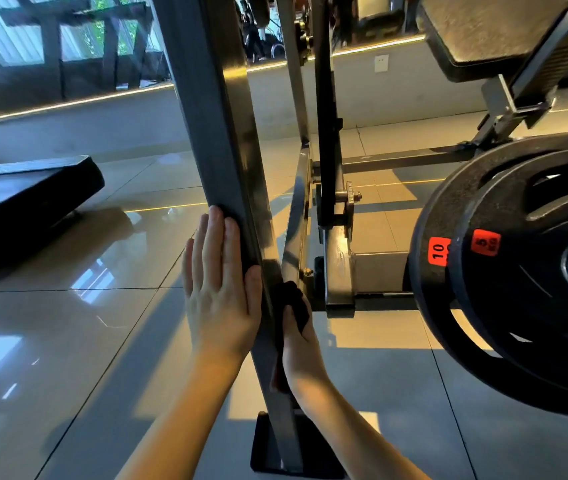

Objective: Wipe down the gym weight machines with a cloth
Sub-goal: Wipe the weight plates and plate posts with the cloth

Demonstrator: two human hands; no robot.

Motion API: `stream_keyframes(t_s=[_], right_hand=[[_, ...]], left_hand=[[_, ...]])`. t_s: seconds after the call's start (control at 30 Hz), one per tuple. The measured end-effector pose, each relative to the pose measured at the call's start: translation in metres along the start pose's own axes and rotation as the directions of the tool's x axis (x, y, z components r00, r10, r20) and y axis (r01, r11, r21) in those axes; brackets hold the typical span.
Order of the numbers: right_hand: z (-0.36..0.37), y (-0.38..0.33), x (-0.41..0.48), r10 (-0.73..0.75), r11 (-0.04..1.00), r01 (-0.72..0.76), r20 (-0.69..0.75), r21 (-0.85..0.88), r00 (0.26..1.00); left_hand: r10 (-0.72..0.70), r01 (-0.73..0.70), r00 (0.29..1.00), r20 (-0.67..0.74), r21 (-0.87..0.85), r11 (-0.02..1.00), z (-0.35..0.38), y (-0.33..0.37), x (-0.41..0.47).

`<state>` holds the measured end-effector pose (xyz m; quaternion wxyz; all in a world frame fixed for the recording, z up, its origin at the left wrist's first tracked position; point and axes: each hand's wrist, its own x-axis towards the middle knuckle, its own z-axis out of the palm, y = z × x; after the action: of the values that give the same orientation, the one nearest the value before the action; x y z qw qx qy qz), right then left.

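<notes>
A grey steel upright post (220, 126) of a weight machine runs from the top of the view down to a black foot plate (265, 445) on the floor. My left hand (220, 289) lies flat against the post's left face, fingers straight and pointing up. On the other side of the post, my right hand (298, 341) holds a dark cloth (291, 303) and presses it against the post's right face. Most of the right hand's fingers are hidden behind the cloth and the post.
Black weight plates (518, 271) marked 10 and 5 hang on the right, close to my right arm. A padded bench seat (490, 32) sits at the upper right, another black pad (26, 199) on the left. Further frame bars (327, 133) stand behind the post. The floor is glossy tile.
</notes>
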<state>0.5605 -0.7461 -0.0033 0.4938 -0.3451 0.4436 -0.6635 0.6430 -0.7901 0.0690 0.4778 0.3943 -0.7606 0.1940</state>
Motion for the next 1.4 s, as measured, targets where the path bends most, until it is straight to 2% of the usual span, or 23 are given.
stream_keyframes(t_s=[0.13,0.33,0.47,0.53,0.67,0.83,0.93,1.03,1.1,1.4], right_hand=[[0.003,-0.002,-0.008,-0.022,0.996,0.019,0.045,0.085,0.999],[-0.006,0.022,-0.012,0.019,1.000,-0.020,-0.027,-0.015,0.999],[-0.005,0.017,-0.010,-0.029,0.997,0.027,0.038,0.073,0.999],[-0.007,0.024,-0.019,-0.007,0.999,0.006,0.011,0.053,1.000],[-0.013,0.032,-0.020,0.083,0.996,-0.084,-0.031,-0.026,0.996],[-0.008,0.020,-0.017,0.001,1.000,-0.001,0.017,0.005,1.000],[-0.010,0.037,-0.031,0.079,0.992,-0.081,-0.019,-0.095,0.997],[-0.013,0.042,-0.027,0.110,0.990,-0.115,-0.065,-0.080,0.992],[-0.014,0.039,-0.025,0.104,0.993,-0.106,-0.050,-0.051,0.993],[-0.026,0.053,-0.030,0.030,0.974,-0.040,-0.048,-0.223,0.998]], left_hand=[[0.013,-0.014,1.000,0.026,0.059,0.998,-0.002,-0.001,-0.010],[0.138,-0.148,0.987,0.084,0.136,0.980,-0.003,-0.011,-0.033],[0.203,-0.229,0.967,0.151,0.182,0.956,-0.003,-0.016,-0.051],[0.217,-0.253,0.960,0.180,0.215,0.943,-0.004,-0.017,-0.055],[0.206,-0.257,0.954,0.218,0.238,0.937,-0.008,-0.016,-0.056],[0.175,-0.233,0.956,0.236,0.244,0.941,-0.010,-0.011,-0.054],[0.163,-0.222,0.957,0.238,0.245,0.944,-0.012,-0.008,-0.054],[0.161,-0.227,0.954,0.252,0.260,0.939,-0.014,-0.007,-0.054],[0.155,-0.225,0.954,0.256,0.273,0.935,-0.014,-0.005,-0.055],[0.191,-0.283,0.940,0.284,0.329,0.901,-0.021,-0.002,-0.049]])
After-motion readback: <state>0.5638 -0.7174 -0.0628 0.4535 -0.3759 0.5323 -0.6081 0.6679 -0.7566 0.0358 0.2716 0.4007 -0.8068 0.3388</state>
